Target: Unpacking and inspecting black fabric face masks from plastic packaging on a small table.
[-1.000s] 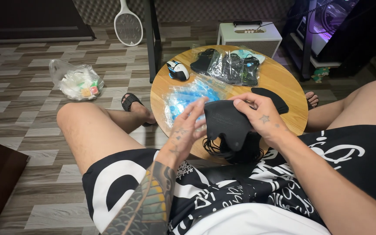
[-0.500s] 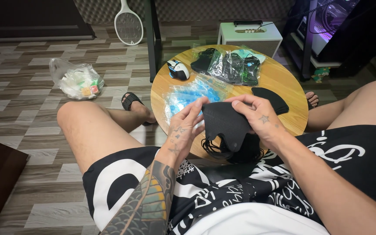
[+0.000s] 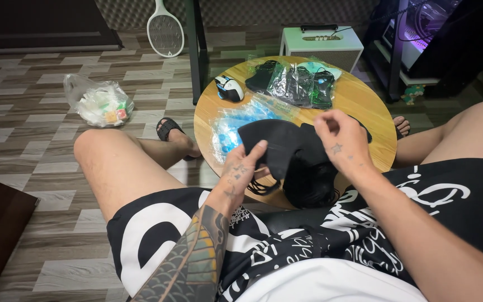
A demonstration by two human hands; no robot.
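Since a moment ago our right hand (image 3: pixel 342 140) has lifted off the mask (image 3: pixel 275 144), its fingers now pinched loosely above it, on what we cannot tell. We keep our left hand (image 3: pixel 241 168) gripping the mask's lower edge over the table (image 3: pixel 364 100). Left of that grip lies a blue packet (image 3: pixel 236 126); under it, more masks (image 3: pixel 308 184); beyond, the mouse (image 3: pixel 229 88).

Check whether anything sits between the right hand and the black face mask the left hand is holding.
Nothing visible does. The left hand grips the black face mask at its lower left edge, and the right hand hovers just past its right edge over the round wooden table, with only open air between them.
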